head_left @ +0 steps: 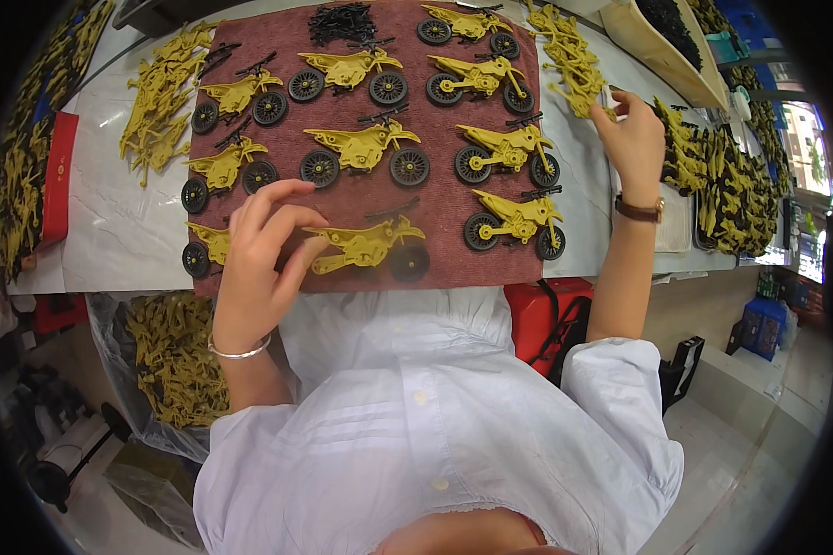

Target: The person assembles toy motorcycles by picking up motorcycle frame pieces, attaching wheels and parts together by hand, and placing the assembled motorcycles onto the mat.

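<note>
My left hand [273, 242], wearing a silver bangle, has its fingers curved and apart at the tail of a yellow and black toy motorcycle [359, 242] on the near part of the maroon cloth [416, 199]. That toy looks smeared, and my hand covers the place of its rear wheel. My right hand [635, 143], with a brown-strapped watch, is at the near end of a pile of yellow plastic parts [569, 60] right of the cloth. Its thumb and index finger are bent toward each other; whatever lies between them is too small to name.
Several more toy motorcycles [363, 148] stand in columns on the cloth. Small black parts [341, 23] are heaped at its far edge. Another yellow pile [162, 106] lies left. At right stand a bin of black pieces [666, 37] and trays of toys [736, 199]. A bag of yellow parts [178, 356] sits below the table.
</note>
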`<state>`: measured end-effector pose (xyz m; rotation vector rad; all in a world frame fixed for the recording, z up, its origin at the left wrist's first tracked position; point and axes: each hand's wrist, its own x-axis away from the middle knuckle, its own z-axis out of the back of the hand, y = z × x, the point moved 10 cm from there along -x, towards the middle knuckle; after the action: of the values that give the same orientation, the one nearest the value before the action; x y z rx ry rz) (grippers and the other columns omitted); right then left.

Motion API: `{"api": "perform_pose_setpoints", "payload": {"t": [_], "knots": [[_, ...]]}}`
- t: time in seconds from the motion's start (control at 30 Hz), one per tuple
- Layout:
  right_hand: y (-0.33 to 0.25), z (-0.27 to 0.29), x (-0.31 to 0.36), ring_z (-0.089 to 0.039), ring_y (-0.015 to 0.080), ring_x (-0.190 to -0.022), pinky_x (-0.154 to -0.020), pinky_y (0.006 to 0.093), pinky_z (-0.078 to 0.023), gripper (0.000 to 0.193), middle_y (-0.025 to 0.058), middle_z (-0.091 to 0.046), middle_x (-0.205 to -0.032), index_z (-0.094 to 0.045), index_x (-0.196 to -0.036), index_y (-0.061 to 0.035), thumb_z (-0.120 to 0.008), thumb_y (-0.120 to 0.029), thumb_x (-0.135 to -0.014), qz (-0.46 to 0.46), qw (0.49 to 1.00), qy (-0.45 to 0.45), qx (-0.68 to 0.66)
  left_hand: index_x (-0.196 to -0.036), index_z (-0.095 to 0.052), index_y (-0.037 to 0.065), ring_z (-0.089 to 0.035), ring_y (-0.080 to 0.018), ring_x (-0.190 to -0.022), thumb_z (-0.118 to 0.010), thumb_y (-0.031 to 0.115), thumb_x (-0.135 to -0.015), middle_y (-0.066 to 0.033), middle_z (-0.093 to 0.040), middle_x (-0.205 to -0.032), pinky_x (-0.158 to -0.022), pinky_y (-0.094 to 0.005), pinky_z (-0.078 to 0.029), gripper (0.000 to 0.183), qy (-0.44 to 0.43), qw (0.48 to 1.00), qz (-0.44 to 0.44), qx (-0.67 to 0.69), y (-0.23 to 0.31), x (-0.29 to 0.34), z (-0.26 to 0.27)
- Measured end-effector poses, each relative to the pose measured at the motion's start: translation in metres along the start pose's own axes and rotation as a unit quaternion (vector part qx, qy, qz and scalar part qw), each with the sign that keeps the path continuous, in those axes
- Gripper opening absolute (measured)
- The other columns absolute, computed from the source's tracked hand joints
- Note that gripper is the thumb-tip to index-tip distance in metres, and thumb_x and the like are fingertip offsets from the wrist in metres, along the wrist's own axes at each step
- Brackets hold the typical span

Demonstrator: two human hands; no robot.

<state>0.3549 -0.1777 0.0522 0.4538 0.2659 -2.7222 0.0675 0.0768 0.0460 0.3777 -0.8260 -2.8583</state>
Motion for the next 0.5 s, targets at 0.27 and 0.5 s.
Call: {"api": "perform_pose_setpoints", "payload": {"t": [0.27,0.5], "knots": [[-0.019,0.045,0.053,-0.061,0.0229,-0.072,-0.064,0.0317,-0.047,0.026,0.0110,-0.064,-0.081,-0.064,-0.088,-0.0023,-0.069,-0.021,-0.072,0.014,0.989,-0.023,-0.145,-0.101,-0.037,0.002,-0.058,-0.0136,-0.092,-0.040,0.008,-0.093,-0.0160,-0.056,-0.106,-0.082,-0.0258,-0.047,0.010,-0.078,0.783,0.195,0.586,-0.024,0.006,-0.061],[-0.101,0.052,0.101,-0.060,0.0199,-0.073,-0.067,0.0275,-0.048,0.023,0.0113,-0.062,-0.085,-0.063,-0.085,0.0001,-0.074,-0.004,-0.066,0.131,0.905,0.042,-0.402,-0.102,-0.038,0.006,-0.062,-0.0118,-0.080,-0.040,0.012,-0.093,-0.0073,-0.057,-0.092,-0.062,-0.0252,-0.053,0.011,-0.040,0.727,0.245,0.640,-0.041,0.010,-0.076]]}}
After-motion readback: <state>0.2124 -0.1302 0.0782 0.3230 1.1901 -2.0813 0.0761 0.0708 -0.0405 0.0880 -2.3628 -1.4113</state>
